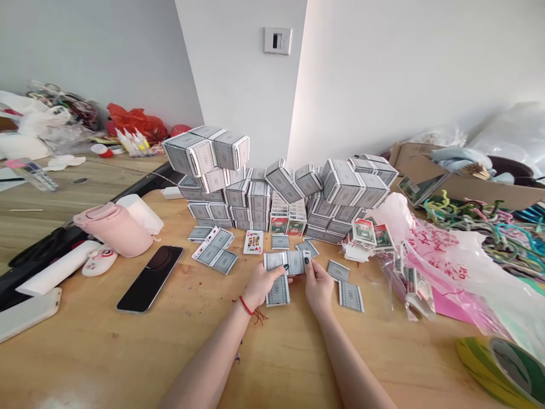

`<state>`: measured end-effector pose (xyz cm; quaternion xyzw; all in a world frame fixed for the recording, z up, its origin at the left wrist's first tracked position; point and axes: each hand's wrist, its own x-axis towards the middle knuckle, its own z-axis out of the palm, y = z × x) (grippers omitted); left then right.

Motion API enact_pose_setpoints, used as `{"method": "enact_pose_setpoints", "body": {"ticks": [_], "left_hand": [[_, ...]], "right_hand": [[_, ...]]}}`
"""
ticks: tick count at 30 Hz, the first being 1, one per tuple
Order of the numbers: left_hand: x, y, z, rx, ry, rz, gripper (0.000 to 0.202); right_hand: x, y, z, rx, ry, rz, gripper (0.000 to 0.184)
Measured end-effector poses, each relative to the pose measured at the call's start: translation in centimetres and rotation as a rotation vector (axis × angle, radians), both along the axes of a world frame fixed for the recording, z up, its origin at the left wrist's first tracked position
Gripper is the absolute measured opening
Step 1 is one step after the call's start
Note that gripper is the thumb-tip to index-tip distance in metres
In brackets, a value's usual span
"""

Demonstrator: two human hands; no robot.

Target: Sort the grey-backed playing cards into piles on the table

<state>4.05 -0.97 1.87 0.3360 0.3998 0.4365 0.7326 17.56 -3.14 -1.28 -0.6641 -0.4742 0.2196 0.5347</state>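
Both hands meet over the middle of the table around a few joined playing cards [295,263] with grey patterned backs. My left hand [260,285], with a red string at its wrist, pinches their left part, thumb on top. My right hand [318,282] grips the right end, where a corner marked A shows. Beneath my left hand a grey-backed card [277,291] hangs or lies below the others; whether it is joined to them I cannot tell. A face-up king card [254,242] lies behind my left hand. Loose cards [351,296] lie right of my right hand.
Folded-card blocks [213,153] are stacked behind the hands, beside card boxes [279,222]. A phone [150,279] and a pink cup [114,230] are at left. Plastic wrapping [451,261] and a tape roll [502,366] are at right.
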Motion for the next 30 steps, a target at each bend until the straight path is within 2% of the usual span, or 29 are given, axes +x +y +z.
{"method": "enact_pose_setpoints", "body": {"ticks": [3,5,7,9,12,14,17,19,21,23,30], "left_hand": [[0.2,-0.1,-0.2,0.047,0.048,-0.002,0.033],[0.3,-0.1,-0.3,0.067,0.066,-0.001,0.033],[0.3,-0.1,-0.3,0.096,0.086,0.015,0.032],[0.3,-0.2,-0.4,0.12,0.101,0.031,0.03],[0.1,-0.1,-0.4,0.1,0.081,0.025,0.031],[-0.2,0.0,-0.4,0.072,0.052,0.022,0.032],[-0.5,0.1,-0.3,0.044,0.045,0.03,0.03],[-0.6,0.2,-0.2,0.034,0.057,0.031,0.029],[-0.5,0.2,-0.1,0.034,0.066,0.034,0.029],[-0.4,0.1,-0.1,0.044,0.065,0.035,0.03],[-0.6,0.1,0.1,0.138,0.133,0.036,0.029]], "right_hand": [[0.1,-0.2,-0.5,0.007,-0.417,-0.109,0.042],[0.0,-0.4,-0.8,0.021,-0.613,-0.135,0.04],[-0.1,-0.5,-0.9,0.034,-0.7,-0.129,0.039],[-0.2,-0.5,-0.9,0.034,-0.662,-0.115,0.037],[-0.1,-0.4,-0.5,0.014,-0.333,-0.056,0.034],[0.0,0.0,0.0,0.015,0.084,0.069,0.031],[-0.1,0.5,0.8,0.006,0.845,0.317,0.028],[-0.2,0.6,1.3,-0.06,1.166,0.457,0.024],[-0.2,0.5,1.8,-0.117,1.309,0.564,0.019],[-0.3,0.3,2.3,-0.131,1.353,0.634,0.017],[-0.5,0.0,2.7,-0.128,1.278,0.699,0.017]]}}
